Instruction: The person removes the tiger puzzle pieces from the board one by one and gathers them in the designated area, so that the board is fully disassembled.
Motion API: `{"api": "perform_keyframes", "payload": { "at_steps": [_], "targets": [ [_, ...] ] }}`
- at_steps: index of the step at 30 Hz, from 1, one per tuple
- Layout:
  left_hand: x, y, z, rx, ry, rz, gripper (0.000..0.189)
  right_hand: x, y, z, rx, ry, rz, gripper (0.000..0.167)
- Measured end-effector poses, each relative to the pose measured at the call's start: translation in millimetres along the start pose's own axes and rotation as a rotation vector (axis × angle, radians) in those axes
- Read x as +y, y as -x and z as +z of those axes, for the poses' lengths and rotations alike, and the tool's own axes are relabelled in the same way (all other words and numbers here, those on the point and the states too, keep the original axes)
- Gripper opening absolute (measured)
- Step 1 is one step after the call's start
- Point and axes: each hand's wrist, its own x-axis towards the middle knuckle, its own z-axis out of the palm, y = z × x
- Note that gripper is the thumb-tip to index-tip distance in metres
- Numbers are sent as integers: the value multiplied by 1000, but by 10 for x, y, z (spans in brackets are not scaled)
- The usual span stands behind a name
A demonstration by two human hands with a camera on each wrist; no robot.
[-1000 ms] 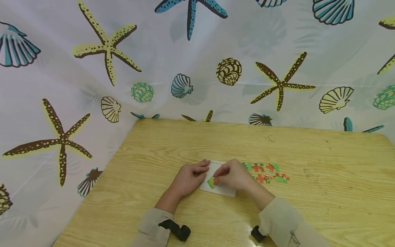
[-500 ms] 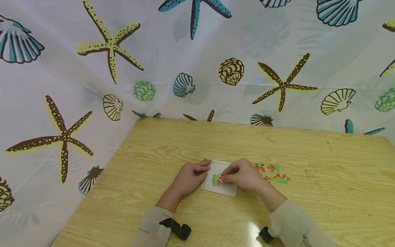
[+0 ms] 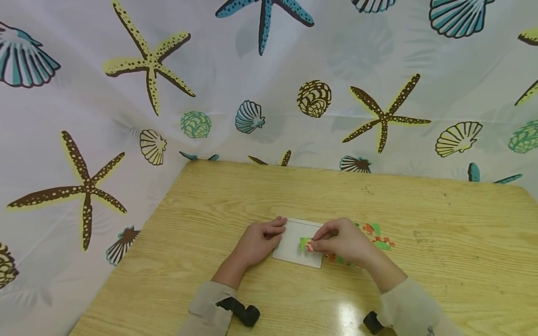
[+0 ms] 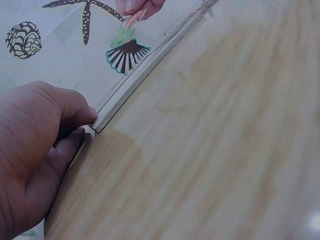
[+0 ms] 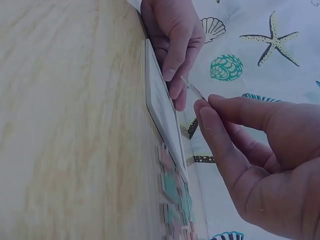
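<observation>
My right hand (image 3: 343, 240) pinches a green and red jigsaw puzzle piece (image 3: 304, 244) between thumb and index finger, raised over a white puzzle board (image 3: 289, 237). Seen edge-on in the right wrist view, the thin piece (image 5: 192, 88) is held tilted, apart from the board (image 5: 164, 102). My left hand (image 3: 256, 243) rests at the board's left edge, its fingers lying fairly straight over the border. In the left wrist view, a fingertip of the left hand (image 4: 37, 150) touches the board's corner.
Several red and green jigsaw pieces (image 3: 382, 242) lie on the wooden table (image 3: 218, 200) to the right of the board, partly hidden by the right hand. A curtain (image 3: 269, 84) printed with starfish and shells hangs behind the table and along its left side.
The right hand has moved rightward across the board with the puzzle piece, which has turned from slanted to level. The left hand has stayed at the board's left edge.
</observation>
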Motion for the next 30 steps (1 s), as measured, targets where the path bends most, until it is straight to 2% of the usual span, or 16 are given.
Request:
{"api": "perform_keyframes", "payload": {
  "at_steps": [4,9,20,30],
  "targets": [
    [-5,-1,-1,5,-1,-12,29,11,34,-51,-9,-16,-3,17],
    [-9,-9,0,7,1,-15,29,20,74,-108,-11,26,-21,20],
    [-55,-5,4,-20,48,27,31,29,169,-204,-26,18,-7,23],
    [-34,-5,-8,-19,49,10,34,79,194,-293,-23,12,-19,25]
  ]
}}
